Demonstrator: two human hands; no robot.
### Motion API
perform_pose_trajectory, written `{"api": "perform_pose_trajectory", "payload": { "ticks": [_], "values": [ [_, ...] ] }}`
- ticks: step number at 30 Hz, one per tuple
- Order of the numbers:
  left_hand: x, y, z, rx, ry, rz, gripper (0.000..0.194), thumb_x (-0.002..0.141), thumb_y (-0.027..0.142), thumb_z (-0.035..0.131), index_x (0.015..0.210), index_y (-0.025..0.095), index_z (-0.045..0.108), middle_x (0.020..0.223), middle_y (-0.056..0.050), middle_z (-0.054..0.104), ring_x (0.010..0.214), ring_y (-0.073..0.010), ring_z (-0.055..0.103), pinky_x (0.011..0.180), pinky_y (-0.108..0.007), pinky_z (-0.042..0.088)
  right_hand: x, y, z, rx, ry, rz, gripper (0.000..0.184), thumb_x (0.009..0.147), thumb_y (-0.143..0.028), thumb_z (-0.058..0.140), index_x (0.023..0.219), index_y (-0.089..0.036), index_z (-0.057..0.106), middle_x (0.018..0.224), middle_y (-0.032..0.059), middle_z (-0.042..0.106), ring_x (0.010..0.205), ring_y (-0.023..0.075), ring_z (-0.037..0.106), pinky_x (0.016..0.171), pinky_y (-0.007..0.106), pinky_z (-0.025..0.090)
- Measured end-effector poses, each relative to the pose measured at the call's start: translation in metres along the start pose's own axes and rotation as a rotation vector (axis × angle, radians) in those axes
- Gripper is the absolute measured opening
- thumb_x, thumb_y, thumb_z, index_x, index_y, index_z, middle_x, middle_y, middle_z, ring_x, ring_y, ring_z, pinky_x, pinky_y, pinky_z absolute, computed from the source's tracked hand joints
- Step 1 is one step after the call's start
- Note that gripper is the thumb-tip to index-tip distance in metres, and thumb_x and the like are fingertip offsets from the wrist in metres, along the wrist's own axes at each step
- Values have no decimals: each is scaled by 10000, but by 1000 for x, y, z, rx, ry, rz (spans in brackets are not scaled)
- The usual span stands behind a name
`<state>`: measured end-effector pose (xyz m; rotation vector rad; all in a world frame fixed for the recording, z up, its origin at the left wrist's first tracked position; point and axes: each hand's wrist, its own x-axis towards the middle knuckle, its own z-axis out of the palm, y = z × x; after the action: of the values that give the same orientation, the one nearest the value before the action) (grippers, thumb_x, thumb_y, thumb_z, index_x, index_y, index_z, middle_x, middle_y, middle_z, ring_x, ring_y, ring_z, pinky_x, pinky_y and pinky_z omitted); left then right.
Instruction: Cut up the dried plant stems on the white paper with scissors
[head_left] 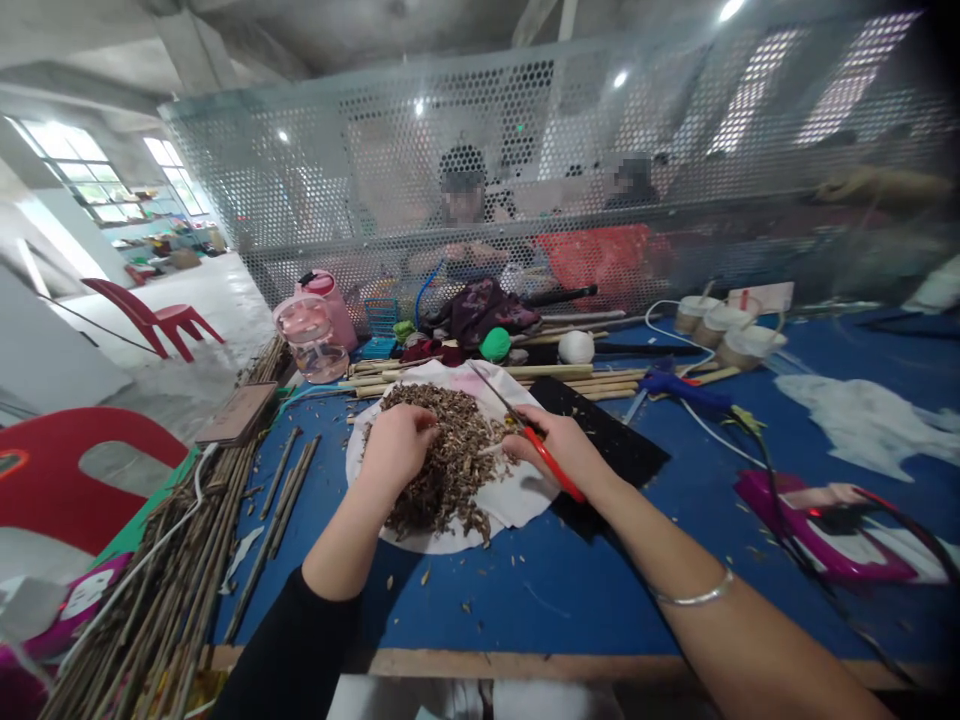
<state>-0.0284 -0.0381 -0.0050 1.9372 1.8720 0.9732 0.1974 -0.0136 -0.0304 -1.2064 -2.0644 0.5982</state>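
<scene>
A heap of brown dried plant bits lies on a round white cloth on the blue table. My left hand is at the heap's left side, fingers curled together; what they pinch, if anything, is hidden. My right hand is closed around red-handled scissors at the heap's right edge. The scissor blades point up and left over the cloth. A small pale piece shows by the right fingertips, too small to name. Under the right forearm is a black sheet.
Long thin sticks are bundled along the left edge, with a phone on top. Behind the cloth are a clear jug, a green ball and a white ball. Glue guns, cups and cables lie right. A perforated screen stands behind.
</scene>
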Motion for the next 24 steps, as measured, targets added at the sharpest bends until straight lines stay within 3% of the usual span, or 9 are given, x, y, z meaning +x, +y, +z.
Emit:
{"api": "perform_pose_trajectory", "payload": {
  "ticks": [5, 8, 12, 16, 19, 24],
  "values": [
    [33, 16, 13, 254, -388, 212, 137, 550, 144, 671, 665, 205, 716, 693, -78, 682, 708, -246, 602, 724, -317, 423, 1, 4, -3, 22, 92, 19, 489, 735, -488, 595, 1072, -133, 602, 689, 58, 674, 636, 205, 605, 607, 281, 462],
    [44, 15, 17, 324, -517, 297, 273, 436, 138, 741, 699, 208, 716, 720, -82, 682, 738, -271, 606, 737, -324, 422, 2, 5, -5, 27, 123, 31, 478, 745, -486, 585, 1064, -129, 600, 673, 50, 666, 602, 187, 590, 580, 265, 454],
    [52, 7, 20, 368, -510, 306, 273, 420, 80, 712, 661, 207, 704, 758, -83, 679, 790, -261, 599, 777, -308, 410, 3, 7, -6, 47, 167, 32, 464, 744, -467, 594, 1067, -134, 600, 770, 62, 683, 653, 188, 602, 598, 255, 458],
    [62, 4, 25, 378, -548, 293, 110, 575, 136, 624, 620, 198, 703, 649, -67, 666, 667, -205, 581, 703, -279, 403, 4, 8, -5, 52, 158, 67, 483, 741, -460, 597, 1085, -121, 594, 816, 79, 688, 710, 205, 617, 620, 259, 463],
    [69, 8, 24, 364, -564, 306, 164, 682, 212, 554, 692, 183, 715, 649, -51, 666, 614, -169, 545, 617, -253, 371, 4, 6, -5, 42, 131, 93, 474, 750, -472, 580, 1070, -124, 599, 783, 71, 687, 677, 195, 616, 618, 257, 458],
    [70, 10, 22, 341, -475, 290, 267, 772, 261, 470, 692, 139, 693, 582, -35, 626, 545, -128, 463, 552, -228, 316, 3, 6, -2, 10, 109, 113, 460, 765, -490, 551, 1065, -144, 600, 776, 70, 694, 664, 193, 619, 609, 252, 452]
  ]
}}
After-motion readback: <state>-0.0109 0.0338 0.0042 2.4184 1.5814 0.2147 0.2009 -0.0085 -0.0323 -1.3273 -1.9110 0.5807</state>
